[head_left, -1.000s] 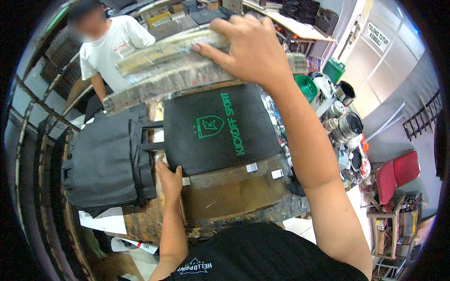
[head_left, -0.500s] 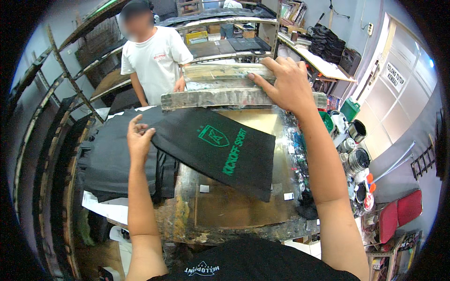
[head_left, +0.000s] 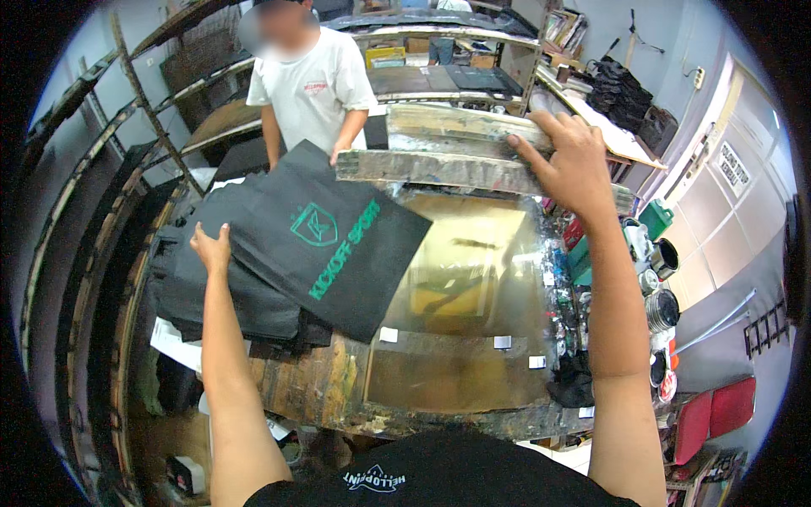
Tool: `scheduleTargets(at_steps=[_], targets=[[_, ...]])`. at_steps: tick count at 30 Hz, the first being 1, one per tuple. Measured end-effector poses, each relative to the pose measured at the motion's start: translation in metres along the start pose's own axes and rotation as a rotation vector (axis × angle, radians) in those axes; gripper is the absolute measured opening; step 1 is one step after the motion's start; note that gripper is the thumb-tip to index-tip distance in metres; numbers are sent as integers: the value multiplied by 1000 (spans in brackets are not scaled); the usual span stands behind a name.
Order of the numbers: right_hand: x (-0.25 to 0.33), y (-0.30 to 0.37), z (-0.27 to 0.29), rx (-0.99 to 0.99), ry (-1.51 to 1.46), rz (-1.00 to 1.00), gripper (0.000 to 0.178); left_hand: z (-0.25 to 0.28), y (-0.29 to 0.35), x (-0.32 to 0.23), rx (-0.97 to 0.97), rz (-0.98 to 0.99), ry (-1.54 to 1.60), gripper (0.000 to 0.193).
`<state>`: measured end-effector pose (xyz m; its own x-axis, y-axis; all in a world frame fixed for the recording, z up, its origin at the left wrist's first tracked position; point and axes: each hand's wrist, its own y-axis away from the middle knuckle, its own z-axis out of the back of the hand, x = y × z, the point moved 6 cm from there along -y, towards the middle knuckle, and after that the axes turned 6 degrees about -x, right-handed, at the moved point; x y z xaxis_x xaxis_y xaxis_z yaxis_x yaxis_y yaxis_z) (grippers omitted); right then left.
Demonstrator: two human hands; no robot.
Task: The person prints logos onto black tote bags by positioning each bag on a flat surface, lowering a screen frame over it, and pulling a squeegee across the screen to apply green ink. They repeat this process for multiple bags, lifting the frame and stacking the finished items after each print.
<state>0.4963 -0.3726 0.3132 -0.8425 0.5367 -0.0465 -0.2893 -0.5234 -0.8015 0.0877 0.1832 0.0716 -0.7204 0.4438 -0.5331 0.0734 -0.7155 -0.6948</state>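
My right hand [head_left: 579,165] grips the near edge of a wooden screen-printing frame [head_left: 439,171], which is tilted up at the back of the table. A flat black fabric bag [head_left: 359,241] with a green shield and lettering lies slanted, partly over a stack of black fabric bags [head_left: 182,291] and partly over the printing board. At its left, my left hand [head_left: 211,248] is over the stack, with thumb and forefinger spread apart and nothing gripped between them. Below the raised frame shows a shiny yellowish printing board [head_left: 469,279] with small white tabs.
Across the table stands a person in a white shirt [head_left: 308,89], one hand close to the frame's left end. Racks [head_left: 127,245] line the left side. Tins and paint pots [head_left: 661,311] crowd the right edge, with a red chair [head_left: 714,418] beyond.
The printed bag has moved left from the board onto the stack and flattened out. My left hand has shifted left and let go of it. My right hand still holds the frame up.
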Motion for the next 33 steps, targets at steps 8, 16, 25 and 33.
scheduleTargets(at_steps=[8,16,25,33], targets=[[-5,0,4,13,28,19,54,83,137,-41,506,-496,34,66],[-2,3,1,18,8,2,47,89,174,-42,728,-576,-273,96],[-4,3,2,14,31,1,49,82,193,-28,644,-576,-263,92],[-3,16,0,-42,13,83,52,67,153,-1,878,-174,4,58]])
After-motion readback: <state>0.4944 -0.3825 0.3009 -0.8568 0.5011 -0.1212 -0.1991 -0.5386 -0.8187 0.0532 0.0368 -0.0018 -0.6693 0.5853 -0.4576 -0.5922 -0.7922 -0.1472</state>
